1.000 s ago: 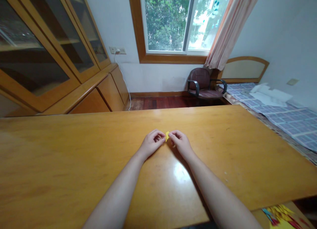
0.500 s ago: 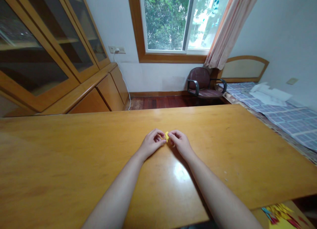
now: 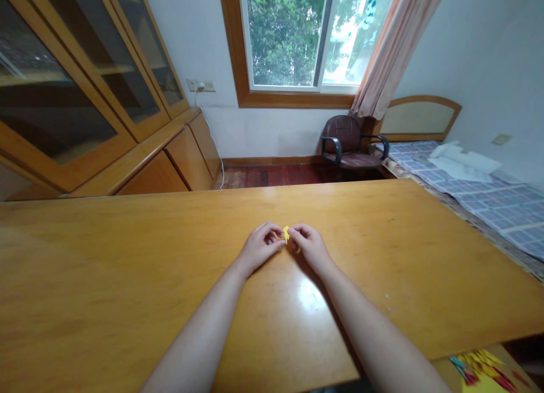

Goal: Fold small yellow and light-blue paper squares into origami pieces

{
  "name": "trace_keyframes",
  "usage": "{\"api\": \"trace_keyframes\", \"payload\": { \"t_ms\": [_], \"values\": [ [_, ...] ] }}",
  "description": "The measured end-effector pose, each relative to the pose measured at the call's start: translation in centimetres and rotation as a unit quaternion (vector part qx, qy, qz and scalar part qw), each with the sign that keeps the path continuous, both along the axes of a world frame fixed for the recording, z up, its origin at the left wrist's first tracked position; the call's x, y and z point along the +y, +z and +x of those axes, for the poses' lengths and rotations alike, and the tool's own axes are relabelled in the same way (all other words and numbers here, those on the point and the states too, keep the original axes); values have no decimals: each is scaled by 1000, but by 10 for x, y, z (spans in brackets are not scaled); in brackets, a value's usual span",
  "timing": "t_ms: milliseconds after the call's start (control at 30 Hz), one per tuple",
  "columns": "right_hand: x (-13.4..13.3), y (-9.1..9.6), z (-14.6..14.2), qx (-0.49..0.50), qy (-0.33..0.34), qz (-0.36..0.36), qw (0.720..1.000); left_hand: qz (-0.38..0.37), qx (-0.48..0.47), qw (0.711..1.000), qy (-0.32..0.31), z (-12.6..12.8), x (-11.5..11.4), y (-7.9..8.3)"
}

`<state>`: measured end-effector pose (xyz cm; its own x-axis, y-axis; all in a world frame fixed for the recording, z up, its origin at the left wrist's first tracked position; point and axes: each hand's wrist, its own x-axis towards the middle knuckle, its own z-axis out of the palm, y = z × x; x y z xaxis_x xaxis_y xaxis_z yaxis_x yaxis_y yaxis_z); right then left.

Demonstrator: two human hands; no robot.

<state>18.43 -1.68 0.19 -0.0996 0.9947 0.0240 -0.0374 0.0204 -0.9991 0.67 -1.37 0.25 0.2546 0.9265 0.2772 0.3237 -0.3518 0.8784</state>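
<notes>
Yellow piece [image 3: 286,232]: state its present location.

"Between the left hand [image 3: 260,245] and the right hand [image 3: 312,246], over the middle of the tabletop [image 3: 148,257]. It is small and appears folded: the upper part is broader, and a narrow end points toward the wearer. Contact with the tabletop cannot be confirmed at this scale."

"Report the fingers of the right hand."

"Thumb and forefinger are together, clamped on the right side of the piece. The other fingers are curled and partly hidden."

"Report the fingers of the left hand."

"Thumb and forefinger curve toward each other, with a gap visible behind the tips. The tips reach the left side and lower end of the piece. I cannot tell whether they grip it or only steady it."

"List changes over the last second."

"Minor. The narrow end now stands out more distinctly, and the piece sits very slightly further left. Both hands are at practically the same station."

"Significance for the work?"

"Judgement: fine fingertip adjustment in place, the right hand probably being the holding side. No release is indicated."

"Other items?"

"Coloured pieces [image 3: 482,363], mainly yellow and red, lie at lower right, beyond the tabletop's near edge, well apart from both hands."
</notes>
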Motion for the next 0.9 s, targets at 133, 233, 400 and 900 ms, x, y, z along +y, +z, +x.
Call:
{"api": "trace_keyframes", "payload": {
  "t_ms": [133,233,400,900],
  "values": [
    [-1,0,0,-3,-1,5,1000,18,6,1000,7,0,-1,1],
    [-1,0,0,-5,2,2,1000,39,16,999,3,0,-2,3],
    [-1,3,0,-1,2,5,1000,88,20,996,14,-1,-4,7],
    [-2,3,-1,9,9,11,1000,162,16,987,17,0,-4,6]
  ]
}}
